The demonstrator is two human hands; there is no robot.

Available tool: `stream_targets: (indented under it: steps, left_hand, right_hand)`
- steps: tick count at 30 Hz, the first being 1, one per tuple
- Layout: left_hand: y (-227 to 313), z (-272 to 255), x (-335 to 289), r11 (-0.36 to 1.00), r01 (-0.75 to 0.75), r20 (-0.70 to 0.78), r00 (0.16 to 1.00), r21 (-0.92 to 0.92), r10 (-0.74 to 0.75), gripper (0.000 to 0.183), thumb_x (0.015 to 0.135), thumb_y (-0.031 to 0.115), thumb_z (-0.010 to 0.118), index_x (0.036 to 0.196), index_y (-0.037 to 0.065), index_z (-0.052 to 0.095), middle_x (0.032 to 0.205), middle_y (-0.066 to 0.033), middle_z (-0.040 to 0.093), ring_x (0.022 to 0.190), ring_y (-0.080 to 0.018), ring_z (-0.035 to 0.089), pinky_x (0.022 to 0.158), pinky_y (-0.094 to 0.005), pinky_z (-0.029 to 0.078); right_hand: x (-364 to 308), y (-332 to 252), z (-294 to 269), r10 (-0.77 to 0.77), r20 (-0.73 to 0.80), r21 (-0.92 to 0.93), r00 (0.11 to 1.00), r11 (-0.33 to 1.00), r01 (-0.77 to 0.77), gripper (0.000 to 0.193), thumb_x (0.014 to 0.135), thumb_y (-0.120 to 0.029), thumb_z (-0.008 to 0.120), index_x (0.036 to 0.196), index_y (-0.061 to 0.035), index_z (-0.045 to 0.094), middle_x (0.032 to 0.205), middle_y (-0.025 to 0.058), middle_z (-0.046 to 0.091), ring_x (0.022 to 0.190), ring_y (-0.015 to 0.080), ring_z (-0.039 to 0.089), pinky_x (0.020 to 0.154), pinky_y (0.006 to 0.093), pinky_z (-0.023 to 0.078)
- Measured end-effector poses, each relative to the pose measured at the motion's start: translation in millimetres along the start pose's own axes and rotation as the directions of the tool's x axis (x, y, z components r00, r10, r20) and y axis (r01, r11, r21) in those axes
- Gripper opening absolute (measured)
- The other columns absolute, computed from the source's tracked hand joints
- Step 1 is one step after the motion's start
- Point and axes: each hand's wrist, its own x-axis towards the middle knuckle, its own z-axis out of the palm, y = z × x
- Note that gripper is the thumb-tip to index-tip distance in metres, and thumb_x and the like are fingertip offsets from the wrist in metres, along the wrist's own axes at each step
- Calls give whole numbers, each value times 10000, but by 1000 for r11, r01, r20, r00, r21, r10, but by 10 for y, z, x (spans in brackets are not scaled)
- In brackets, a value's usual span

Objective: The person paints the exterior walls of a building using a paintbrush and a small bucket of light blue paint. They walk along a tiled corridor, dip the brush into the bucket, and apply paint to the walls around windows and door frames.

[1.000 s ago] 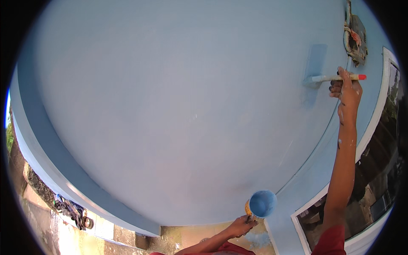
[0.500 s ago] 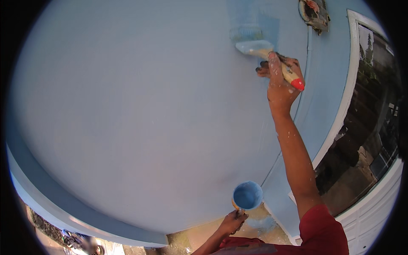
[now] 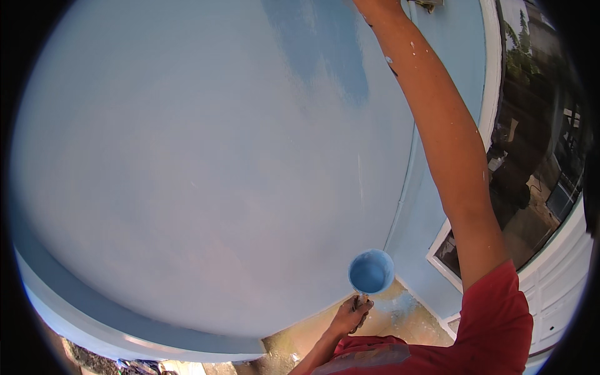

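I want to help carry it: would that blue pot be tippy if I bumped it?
Probably: the left hand holds the pot at one side, so a bump could tilt it. Its open top shows what looks like blue paint, which might slosh. Its round shape suggests stiff sides.

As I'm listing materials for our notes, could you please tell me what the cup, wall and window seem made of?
Cup: perhaps plastic, smooth and round-rimmed, though its blue coating leaves that uncertain. Wall: probably plaster, painted fairly matt, with visible brush streaks. Window: apparently glass, dark and glossy, showing reflections.
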Motion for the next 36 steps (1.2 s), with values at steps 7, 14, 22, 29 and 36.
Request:
stream_targets:
  steps: [7,14,22,29,36]
  left_hand:
    - [-245,7,119,994,20,-74,997,-111,-28,303,986,323,690,984,42,576,684,-8,549,541,-100,495,479,-291,410]
    - [-260,90,123,980,31,-133,989,-198,-58,215,991,209,682,1027,65,527,735,27,489,562,-60,426,485,-249,335]
    - [-194,212,43,985,-17,-205,979,-172,-18,225,998,232,674,1015,70,518,719,33,481,540,-60,419,465,-246,341]
    - [-314,262,112,994,18,-292,955,-108,-49,224,1002,233,663,1036,62,521,723,30,486,546,-65,431,453,-252,357]
    - [-629,284,214,959,-58,-400,914,-277,-60,247,983,255,699,972,40,579,693,-10,551,506,-92,504,432,-268,391]
  right_hand:
    - [-1877,1003,-648,235,22,218,972,948,-234,197,920,-67,774,855,15,606,833,66,669,676,122,695,633,283,610]
    - [-3030,767,-997,152,143,-168,978,978,-128,245,833,-47,825,776,-27,588,637,70,643,523,141,629,501,267,516]
    - [-1578,715,-128,-180,98,-132,979,972,192,270,856,-96,856,769,-8,616,710,13,664,614,107,676,541,226,548]
    - [-3194,1199,-792,-47,218,-143,975,987,80,249,855,-27,816,828,-19,568,750,84,691,610,145,686,528,280,548]
    - [-3690,1059,-1965,629,1,35,777,777,-629,135,906,-29,754,902,73,666,897,87,652,735,140,692,616,274,587]
